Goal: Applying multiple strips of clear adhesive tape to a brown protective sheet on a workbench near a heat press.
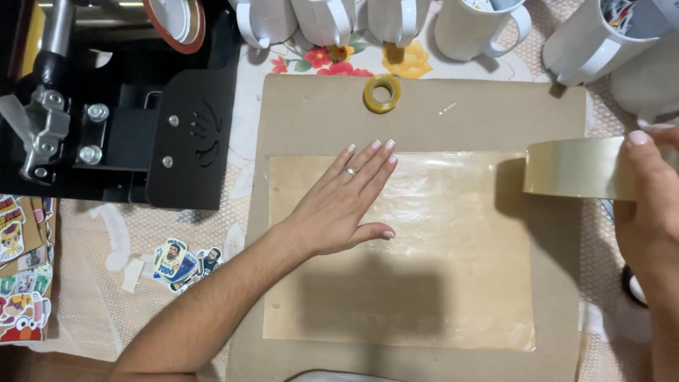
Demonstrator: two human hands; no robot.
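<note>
Count, near edge outward: one tan translucent sheet (424, 269), lying flat on one brown board (566, 127), which covers most of the table. Two tape rolls: one large clear roll (580, 168) at the right edge of the sheet, one small yellowish roll (382, 93) lying flat on the far part of the board. At least six white mugs (475, 32) in a row along the far edge; some cut off by the frame.

Surroundings: cut-out stickers (182, 263) on the lace tablecloth (85, 297) left of the board, more sticker sheets (21, 283) at the far left edge. Black mug press (163, 120) at far left, just beside the board's corner.

Hands: left hand (343, 205) laid flat on the sheet, palm down, fingers straight and slightly spread, one ring on it; forearm crosses the board's near left corner. Right hand (651, 212) grips the large clear roll from the right, thumb on top, roll held on edge above the sheet's right border. Nothing lies between the two hands on the sheet.
</note>
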